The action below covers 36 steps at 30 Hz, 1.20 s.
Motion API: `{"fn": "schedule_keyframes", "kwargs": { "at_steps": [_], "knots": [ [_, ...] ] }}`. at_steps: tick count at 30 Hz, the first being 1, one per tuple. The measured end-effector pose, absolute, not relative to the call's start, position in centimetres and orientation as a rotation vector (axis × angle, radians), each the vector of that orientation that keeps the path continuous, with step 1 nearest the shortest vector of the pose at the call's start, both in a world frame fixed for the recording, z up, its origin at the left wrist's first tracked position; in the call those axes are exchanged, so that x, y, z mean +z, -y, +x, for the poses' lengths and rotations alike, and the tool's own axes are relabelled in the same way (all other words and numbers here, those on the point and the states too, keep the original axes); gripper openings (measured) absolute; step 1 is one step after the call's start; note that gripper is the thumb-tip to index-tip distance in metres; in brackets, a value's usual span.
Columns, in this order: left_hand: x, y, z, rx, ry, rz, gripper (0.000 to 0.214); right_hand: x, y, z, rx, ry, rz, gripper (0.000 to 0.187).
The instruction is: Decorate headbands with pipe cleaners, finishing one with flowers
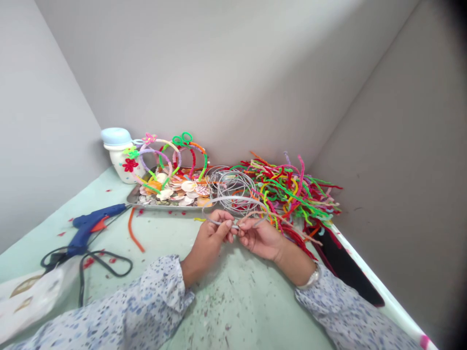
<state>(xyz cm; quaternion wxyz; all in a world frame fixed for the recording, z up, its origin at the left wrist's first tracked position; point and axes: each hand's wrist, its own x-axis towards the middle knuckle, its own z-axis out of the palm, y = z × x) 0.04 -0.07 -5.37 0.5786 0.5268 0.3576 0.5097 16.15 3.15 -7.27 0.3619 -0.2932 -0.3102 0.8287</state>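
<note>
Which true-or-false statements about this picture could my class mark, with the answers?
The left hand and right hand both hold a grey headband. True.
Seashells lie on a metal tray. True.
The glue gun lies right of the tray. False: the blue hot glue gun lies left of it.
The pipe cleaners are all one colour. False: the heap of pipe cleaners mixes red, green, yellow and orange.

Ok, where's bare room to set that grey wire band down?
Bare pale-green tabletop lies below your left hand and right hand, and below the metal shell tray, right of the orange pipe cleaner. Crowded behind both hands: grey wire coils and heaped multicoloured pipe cleaners.
</note>
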Motion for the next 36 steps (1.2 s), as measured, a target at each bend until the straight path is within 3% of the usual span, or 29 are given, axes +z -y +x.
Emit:
{"fn": "schedule_keyframes", "kwargs": {
  "at_steps": [5,7,12,19,36],
  "knots": [
    [-6.0,-0.6,0.0,1.203,-0.743,1.021,0.014,-7.1,-2.9,15.9,2.081,0.831,-0.739,0.002],
    [-6.0,-0.8,0.0,1.217,-0.686,0.918,0.016,-7.1,-2.7,15.7,2.000,0.895,-0.751,0.010],
    [-5.4,-0.8,0.1,1.241,-0.646,0.776,0.019,-6.8,-2.2,15.0,1.529,1.135,-0.934,0.023],
    [-5.3,-0.8,0.2,1.283,-0.643,0.692,0.014,-6.3,-1.0,14.5,1.018,1.385,-1.015,0.014],
    [-5.2,-0.8,0.1,1.254,-0.630,0.719,0.015,-6.8,-1.0,14.3,0.705,1.549,-1.008,0.013]
  ]
}}
